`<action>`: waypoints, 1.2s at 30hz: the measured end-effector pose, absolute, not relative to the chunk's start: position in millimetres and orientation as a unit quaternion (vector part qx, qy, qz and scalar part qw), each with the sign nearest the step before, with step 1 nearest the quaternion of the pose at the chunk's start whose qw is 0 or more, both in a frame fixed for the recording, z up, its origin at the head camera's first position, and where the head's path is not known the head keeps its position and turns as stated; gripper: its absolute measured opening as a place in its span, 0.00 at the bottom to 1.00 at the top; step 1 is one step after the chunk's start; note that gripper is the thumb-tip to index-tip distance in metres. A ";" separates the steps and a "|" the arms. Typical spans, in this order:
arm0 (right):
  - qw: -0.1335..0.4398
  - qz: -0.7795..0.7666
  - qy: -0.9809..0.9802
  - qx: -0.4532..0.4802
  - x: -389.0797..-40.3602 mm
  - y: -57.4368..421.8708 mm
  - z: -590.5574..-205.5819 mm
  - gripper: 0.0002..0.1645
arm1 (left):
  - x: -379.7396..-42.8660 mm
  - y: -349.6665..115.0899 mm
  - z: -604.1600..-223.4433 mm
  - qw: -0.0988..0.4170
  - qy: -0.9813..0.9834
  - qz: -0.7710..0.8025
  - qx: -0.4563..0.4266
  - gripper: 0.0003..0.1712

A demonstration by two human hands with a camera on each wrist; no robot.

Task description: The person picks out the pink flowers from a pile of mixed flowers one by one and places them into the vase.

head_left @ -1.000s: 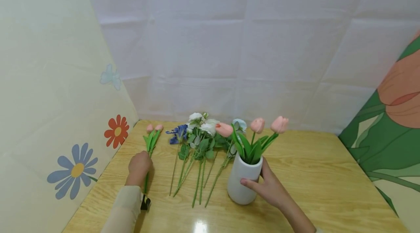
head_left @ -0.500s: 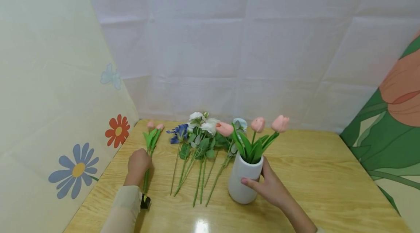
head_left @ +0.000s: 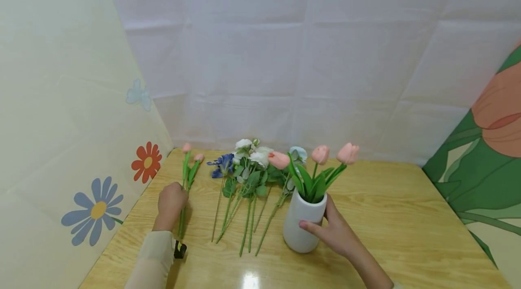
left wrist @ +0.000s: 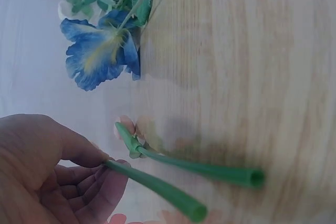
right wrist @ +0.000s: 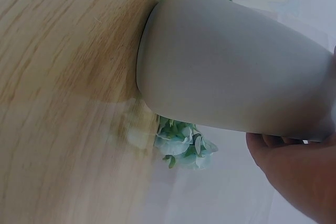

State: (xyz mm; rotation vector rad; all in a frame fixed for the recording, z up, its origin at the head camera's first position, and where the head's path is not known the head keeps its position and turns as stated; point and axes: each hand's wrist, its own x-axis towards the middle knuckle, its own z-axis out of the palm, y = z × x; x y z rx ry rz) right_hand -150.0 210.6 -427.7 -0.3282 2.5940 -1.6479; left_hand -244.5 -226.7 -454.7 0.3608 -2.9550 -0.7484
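Observation:
At the left of the table, my left hand pinches the green stem of a pink tulip. In the left wrist view that stem passes between thumb and fingers, its cut end pointing out. A second pink tulip lies beside it; its stem rests on the wood, outside the fingers. My right hand grips a white vase, thumb across its front and fingers behind it. The vase stands upright on the table with several pink tulips in it.
Between the hands lie a blue iris, several white roses with leafy stems, and a pale blue flower partly behind the vase. A white cloth backdrop rises behind the wooden table. Flower-printed panels flank both sides.
The held tulip's bloom has shifted up and away from the tulip beside it, so the two heads now stand apart. My right hand and the vase have stayed in place.

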 end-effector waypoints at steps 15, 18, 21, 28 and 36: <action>0.015 -0.534 0.838 -0.112 -149.2 209.5 -427.1 0.59 | -246.4 -219.2 -441.9 0.056 -0.953 -0.282 0.095 0.15; 0.012 -0.535 0.837 -0.114 -149.0 209.2 -427.4 0.59 | -245.8 -215.6 -438.1 0.061 -0.951 -0.288 0.093 0.18; 0.009 -0.535 0.836 -0.117 -149.0 209.0 -427.9 0.59 | -244.9 -211.9 -434.3 0.059 -0.948 -0.297 0.095 0.18; 0.009 -0.538 0.835 -0.116 -149.2 208.7 -428.6 0.58 | -241.2 -206.0 -425.8 0.059 -0.934 -0.340 0.089 0.21; 0.015 -0.539 0.835 -0.109 -149.5 208.9 -427.9 0.57 | -236.6 -192.6 -411.3 0.071 -0.929 -0.356 0.077 0.19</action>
